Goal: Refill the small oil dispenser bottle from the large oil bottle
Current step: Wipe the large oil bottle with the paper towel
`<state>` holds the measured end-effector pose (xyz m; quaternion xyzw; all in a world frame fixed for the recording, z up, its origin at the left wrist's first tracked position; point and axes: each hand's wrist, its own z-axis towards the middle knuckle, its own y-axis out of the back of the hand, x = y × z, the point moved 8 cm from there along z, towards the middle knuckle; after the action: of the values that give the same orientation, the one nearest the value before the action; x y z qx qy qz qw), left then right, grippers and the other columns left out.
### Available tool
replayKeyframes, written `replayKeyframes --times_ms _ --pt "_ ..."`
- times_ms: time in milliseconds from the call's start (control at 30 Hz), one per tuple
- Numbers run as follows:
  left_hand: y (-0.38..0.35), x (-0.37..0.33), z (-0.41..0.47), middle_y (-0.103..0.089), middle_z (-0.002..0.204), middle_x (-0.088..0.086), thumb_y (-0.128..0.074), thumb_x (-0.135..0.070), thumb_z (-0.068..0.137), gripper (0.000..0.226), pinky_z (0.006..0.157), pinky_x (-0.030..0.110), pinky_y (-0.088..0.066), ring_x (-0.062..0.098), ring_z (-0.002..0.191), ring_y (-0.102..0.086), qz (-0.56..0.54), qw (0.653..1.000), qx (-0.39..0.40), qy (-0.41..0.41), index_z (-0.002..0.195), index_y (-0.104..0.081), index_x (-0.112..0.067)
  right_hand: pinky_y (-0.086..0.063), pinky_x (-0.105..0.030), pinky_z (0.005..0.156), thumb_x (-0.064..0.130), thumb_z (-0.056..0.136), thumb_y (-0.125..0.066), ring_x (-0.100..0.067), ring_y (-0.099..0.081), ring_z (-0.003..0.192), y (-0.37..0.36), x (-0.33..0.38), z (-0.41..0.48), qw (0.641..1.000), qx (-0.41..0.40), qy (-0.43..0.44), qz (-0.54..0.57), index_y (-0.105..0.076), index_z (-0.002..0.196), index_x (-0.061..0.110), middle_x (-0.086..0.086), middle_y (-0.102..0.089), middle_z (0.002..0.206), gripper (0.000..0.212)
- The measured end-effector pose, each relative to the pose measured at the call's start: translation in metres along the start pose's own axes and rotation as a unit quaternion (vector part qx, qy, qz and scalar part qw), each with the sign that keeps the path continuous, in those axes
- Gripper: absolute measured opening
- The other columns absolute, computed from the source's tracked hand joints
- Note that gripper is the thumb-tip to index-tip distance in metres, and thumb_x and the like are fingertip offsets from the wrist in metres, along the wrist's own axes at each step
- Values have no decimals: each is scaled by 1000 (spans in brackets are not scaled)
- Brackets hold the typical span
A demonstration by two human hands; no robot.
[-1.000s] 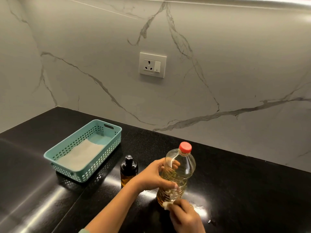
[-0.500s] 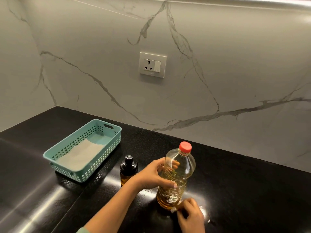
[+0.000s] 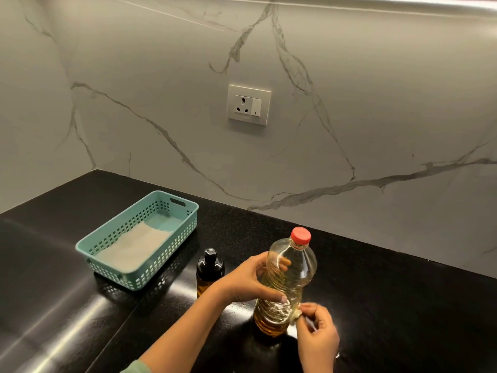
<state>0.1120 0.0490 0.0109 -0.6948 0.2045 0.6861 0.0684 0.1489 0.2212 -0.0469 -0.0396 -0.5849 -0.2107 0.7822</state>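
Two hands are on the large oil bottle (image 3: 297,267) in the head view. The left hand (image 3: 250,281) grips its middle, thumb laid across the near side and fingers (image 3: 283,262) curled round the far side, where they show through the clear plastic. I judge that grip is there to steady the bottle while the other hand works. The right hand (image 3: 317,337) pinches a pale wad (image 3: 295,314) between thumb and fingertips and presses it to the bottle's lower wall, just below the left thumb. It looks like a scrap of tissue, though it is too small to be sure. My reading is that it wipes oil off the outside so the plastic will not slip.

The bottle's base is on the black counter (image 3: 403,305) and its long axis is near vertical. Its red cap (image 3: 300,235) points up above the left fingers, and amber oil fills its lower part.

The small oil dispenser bottle (image 3: 209,273) stands upright just left of the left wrist, apart from the large bottle, with its black pump top (image 3: 210,254) on. With both tops in place, no pouring is under way. Farther left of the fingers sits a teal basket (image 3: 161,265) with a pale sheet (image 3: 131,249) in it.
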Motion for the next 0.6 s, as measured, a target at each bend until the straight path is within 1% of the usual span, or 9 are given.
replayKeyframes --times_ms 100,133,167,233,300,367,400,500,600 --pt "0 2 2 -60 127 2 -82 -2 71 66 95 23 -50 9 117 -60 4 1000 5 -3 128 -53 -20 -40 -2 59 -6 65 -75 9 -59 69 -7 -36 -11 992 51 -95 -60 -63 63 46 4 -66 61 54" --pt "0 3 2 -60 127 2 -83 -3 71 67 98 26 -50 10 118 -59 5 1000 7 -4 128 -53 -20 -40 -4 59 -5 65 -76 10 -58 67 -8 -40 -11 988 73 -117 -74 -63 62 46 5 -65 57 52" --pt "-1 4 2 -60 127 2 -83 -4 70 67 100 29 -50 11 119 -59 8 1000 8 -2 128 -53 -21 -40 -5 59 -4 66 -76 9 -58 64 -7 -41 -9 985 83 -129 -77 -64 61 38 8 -65 57 44" --pt "-1 6 3 -61 127 1 -84 -5 70 68 104 34 -48 11 120 -59 8 1000 5 0 128 -54 -21 -43 -9 57 -6 71 -72 3 -60 59 -3 -28 3 987 88 -119 -59 -65 57 23 13 -67 59 34" --pt "0 6 2 -62 126 1 -84 -5 70 68 104 34 -48 11 119 -60 4 1000 5 -2 128 -54 -20 -49 -19 61 -9 79 -64 -5 -62 61 0 -3 19 993 83 -80 -11 -69 70 20 5 -70 67 31" --pt "0 5 2 -63 125 1 -83 -3 71 66 102 31 -49 11 118 -60 6 1000 4 -2 128 -54 -20 -54 -31 67 -7 88 -53 -14 -65 72 -1 21 31 994 89 -58 39 -70 84 18 -1 -71 78 30" --pt "0 5 2 -63 124 0 -83 -3 71 65 101 30 -49 10 118 -60 9 1000 3 -2 127 -54 -20 -55 -33 70 -6 91 -47 -16 -66 77 -3 28 35 992 96 -59 64 -70 89 16 -3 -71 83 31" --pt "0 6 2 -64 124 0 -83 -5 71 65 101 30 -49 10 118 -60 10 1000 -1 -2 127 -54 -21 -56 -29 74 -6 95 -36 -17 -68 86 -12 32 34 981 116 -85 132 -69 99 10 -6 -72 92 36" --pt "1 7 3 -63 126 1 -84 -6 70 68 103 33 -48 11 119 -60 5 1000 2 1 128 -54 -22 -53 -22 73 2 99 -33 -16 -66 95 -23 8 19 972 138 -128 140 -66 105 12 -5 -72 98 35"
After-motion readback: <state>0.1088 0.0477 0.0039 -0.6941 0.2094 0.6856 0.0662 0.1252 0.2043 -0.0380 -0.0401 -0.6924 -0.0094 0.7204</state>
